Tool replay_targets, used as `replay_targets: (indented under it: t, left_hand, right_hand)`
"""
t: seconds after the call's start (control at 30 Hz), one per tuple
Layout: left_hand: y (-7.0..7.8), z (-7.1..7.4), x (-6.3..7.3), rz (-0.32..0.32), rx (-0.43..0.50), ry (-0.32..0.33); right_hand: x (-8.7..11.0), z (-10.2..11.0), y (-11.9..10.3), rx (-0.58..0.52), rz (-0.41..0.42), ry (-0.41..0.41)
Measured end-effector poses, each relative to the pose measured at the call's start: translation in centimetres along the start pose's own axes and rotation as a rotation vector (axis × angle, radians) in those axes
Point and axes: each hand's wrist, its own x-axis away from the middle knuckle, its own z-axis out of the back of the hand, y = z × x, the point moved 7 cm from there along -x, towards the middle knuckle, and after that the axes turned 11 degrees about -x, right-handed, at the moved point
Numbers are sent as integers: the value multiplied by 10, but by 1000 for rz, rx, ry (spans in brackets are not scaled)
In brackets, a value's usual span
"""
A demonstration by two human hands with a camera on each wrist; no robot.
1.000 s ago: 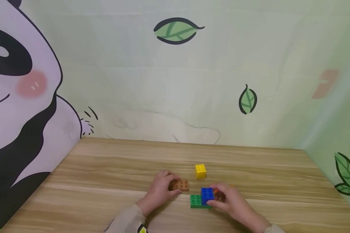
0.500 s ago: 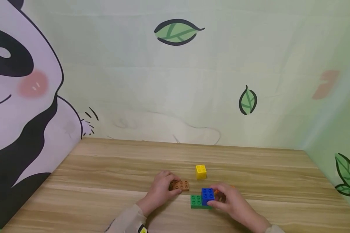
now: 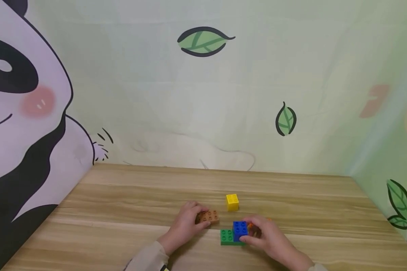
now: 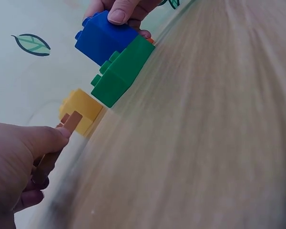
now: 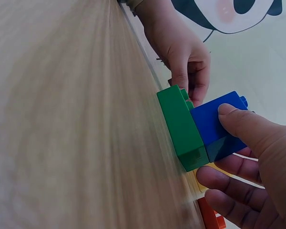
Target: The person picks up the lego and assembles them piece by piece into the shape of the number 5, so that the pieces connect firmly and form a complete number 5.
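My right hand point(image 3: 269, 237) pinches a square blue toy building brick point(image 3: 240, 230) between thumb and fingers. That brick sits on the right half of a longer green brick point(image 3: 227, 237), whose left studs show. In the right wrist view the thumb lies flat against the blue brick point(image 5: 217, 126), which meets the studded side of the green brick point(image 5: 181, 129). My left hand point(image 3: 184, 227) grips the left end of a thin brown brick point(image 3: 210, 216), its studs facing up. In the left wrist view the thumb presses on the edge of the brown brick point(image 4: 72, 123).
A yellow square brick point(image 3: 232, 202) stands on the wooden table point(image 3: 139, 192) behind the others. An orange-red piece point(image 5: 209, 213) lies beyond my right fingers, mostly hidden by that hand in the head view. A wall cloth point(image 3: 203, 105) with leaf drawings rises at the table's back edge.
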Motion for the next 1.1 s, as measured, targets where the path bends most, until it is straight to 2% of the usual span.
replay_targets:
  t: [0.2, 0.6, 0.7, 0.9, 1.1]
  left_hand:
    - [5, 5, 0, 8, 17, -13]
    - [17, 29, 3, -14, 87, -16]
    - [24, 37, 2, -39, 81, -7]
    - [46, 52, 1, -131, 39, 31]
    - [65, 54, -2, -199, 48, 6]
  right_hand:
    - [-1, 0, -2, 6, 18, 7]
    - [-3, -5, -4, 6, 21, -4]
    - [-2, -5, -3, 14, 15, -1]
    - [-2, -3, -4, 3, 36, 1]
    - [0, 0, -5, -14, 69, 10]
